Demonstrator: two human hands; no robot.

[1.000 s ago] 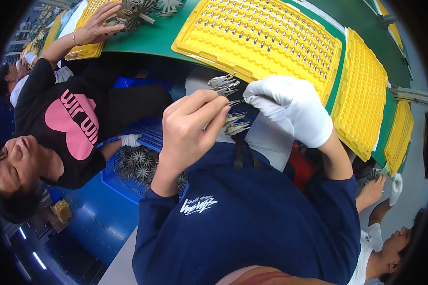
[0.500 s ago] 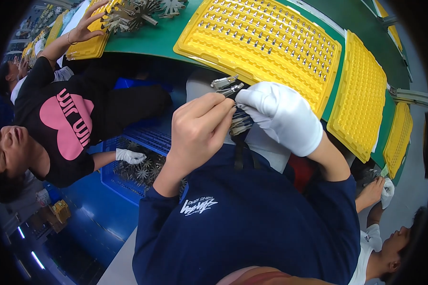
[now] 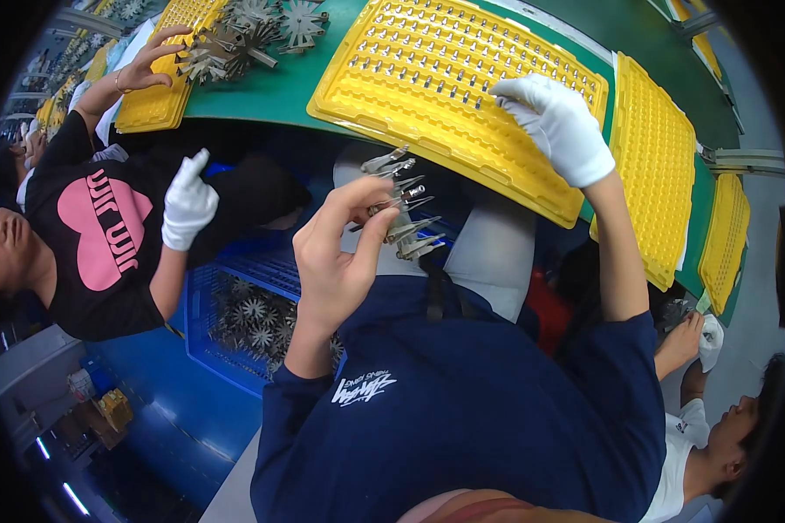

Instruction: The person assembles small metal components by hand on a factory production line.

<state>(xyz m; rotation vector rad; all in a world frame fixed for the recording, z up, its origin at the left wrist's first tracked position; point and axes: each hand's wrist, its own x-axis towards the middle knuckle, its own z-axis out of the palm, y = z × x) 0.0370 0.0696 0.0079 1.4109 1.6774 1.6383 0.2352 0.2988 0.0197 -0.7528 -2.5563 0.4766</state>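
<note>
My left hand (image 3: 344,248), bare, is closed on a star-shaped metal clip rack (image 3: 407,222) with several flat arms and spring clips, held off the near edge of the table. A small shiny cylindrical metal part (image 3: 414,192) shows among its clips, close to my fingers. My right hand (image 3: 558,126), in a white glove, is over the yellow tray (image 3: 462,152), at the near end of the rows of small metal parts (image 3: 423,52). Its fingers are drawn together and hide whatever is between them. The tray's nearer rows of slots hold no parts.
More yellow trays (image 3: 650,166) lie to the right on the green table (image 3: 262,98). Clip racks (image 3: 253,35) sit at the table's far left. A co-worker (image 3: 105,235) is at my left beside a blue crate (image 3: 205,327) of racks. Another person (image 3: 706,453) works at right.
My right hand has left the clip rack and moved up and right over the tray. My left hand still holds the rack, now turned. The left co-worker's gloved hand has risen from the crate.
</note>
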